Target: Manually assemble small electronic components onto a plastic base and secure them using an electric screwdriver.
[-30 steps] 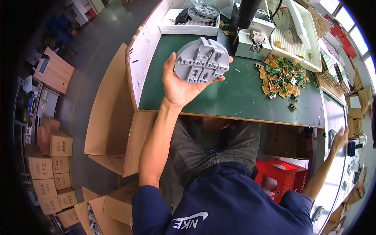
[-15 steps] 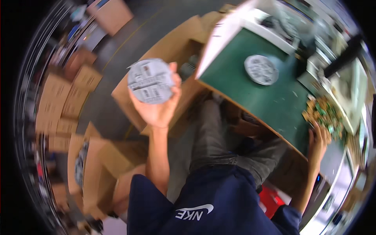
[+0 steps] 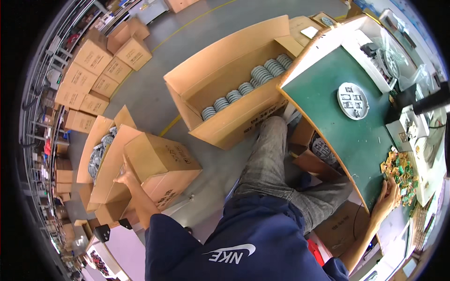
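Note:
My left hand (image 3: pixel 125 178) is down at the lower left, among the flaps of an open cardboard box (image 3: pixel 157 157). Its fingers are partly hidden, and whether it grips anything cannot be made out. On the right, my right hand (image 3: pixel 386 199) rests at the near edge of a pile of small green and yellow circuit boards (image 3: pixel 402 175), fingers stretched out and touching them. A round grey-white plastic housing (image 3: pixel 353 101) with fittings inside lies on the green bench top (image 3: pixel 323 89), beyond my right hand.
A long open carton (image 3: pixel 225 70) holds rows of stacked grey discs (image 3: pixel 262 74). Another box (image 3: pixel 98 150) at left contains loose grey parts. Under the bench stands a carton with discs (image 3: pixel 322 149). Closed cartons (image 3: pixel 93 58) are stacked far left. A white tray (image 3: pixel 372 61) borders the bench.
My left hand has swung down and left from in front of me to the lower-left box; the grey disc it held is out of sight. My right hand stays by the pile.

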A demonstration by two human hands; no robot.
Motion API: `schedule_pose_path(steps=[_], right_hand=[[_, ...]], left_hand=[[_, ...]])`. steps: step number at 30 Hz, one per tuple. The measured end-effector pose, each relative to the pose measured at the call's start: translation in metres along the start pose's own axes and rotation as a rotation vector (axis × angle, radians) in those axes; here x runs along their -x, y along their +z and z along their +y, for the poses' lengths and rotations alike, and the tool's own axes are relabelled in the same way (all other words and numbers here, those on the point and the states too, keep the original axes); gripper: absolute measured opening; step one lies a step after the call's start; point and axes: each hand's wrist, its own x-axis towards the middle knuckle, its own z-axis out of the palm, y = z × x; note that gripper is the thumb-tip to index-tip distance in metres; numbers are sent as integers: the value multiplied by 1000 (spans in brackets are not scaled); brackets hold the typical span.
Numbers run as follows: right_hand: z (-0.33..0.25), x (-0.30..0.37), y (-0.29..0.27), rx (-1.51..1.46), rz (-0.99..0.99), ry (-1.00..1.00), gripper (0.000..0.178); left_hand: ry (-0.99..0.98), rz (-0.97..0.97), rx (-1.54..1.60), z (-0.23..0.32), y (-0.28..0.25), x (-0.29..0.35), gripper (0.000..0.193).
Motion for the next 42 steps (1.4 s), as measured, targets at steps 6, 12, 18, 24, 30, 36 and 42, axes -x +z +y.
schedule_pose_path(steps=[6,12,18,24,30,36,42], right_hand=[[-15,0,-1,20,142,-110,23],[-30,0,0,-156,54,73,30],[-30,0,-7,-186,130,-95,35],[-35,1,-11,-244,141,-129,37],[-31,7,-10,-303,59,-22,41],[-37,1,-12,-269,93,-97,43],[-37,1,-13,-301,64,50,41]], left_hand=[[-275,-632,-636,-206,76,124,68],[-495,-2175,-1169,-414,132,443,72],[16,-2524,-1527,-519,63,537,114],[301,-2468,-1631,-531,29,553,115],[-84,-2442,-1087,-518,41,539,102],[-1840,-1181,-563,-498,49,536,93],[-2180,-691,-127,-494,41,525,97]])
